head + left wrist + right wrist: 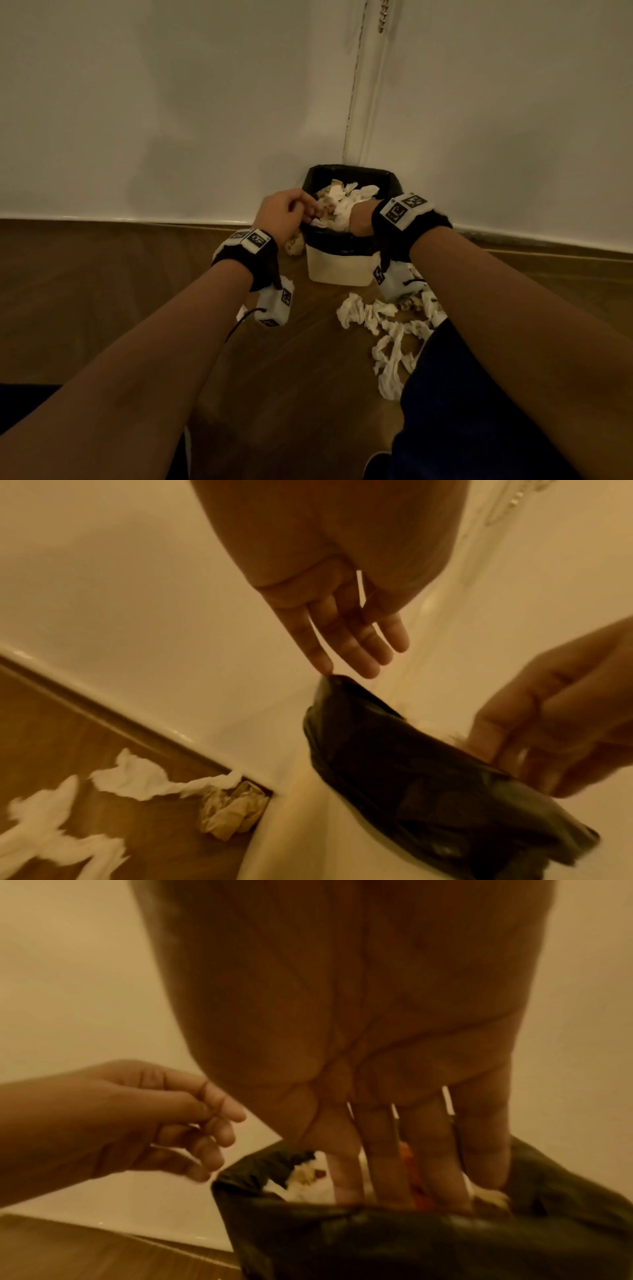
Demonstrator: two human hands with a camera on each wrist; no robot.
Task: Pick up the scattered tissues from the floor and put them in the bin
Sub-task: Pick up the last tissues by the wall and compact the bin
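White crumpled tissues (346,205) filled the bin (339,263), whose black liner (428,1245) folded over its rim. The right hand (361,219) reached down into the bin, its straight fingers (383,1150) slightly spread and pressed among the tissues, gripping none. The left hand (286,214) hovered at the bin's near left edge, fingers loosely curled and empty. More tissues on the floor (387,339) lay in front of the bin, below the right forearm, well apart from either hand's fingers.
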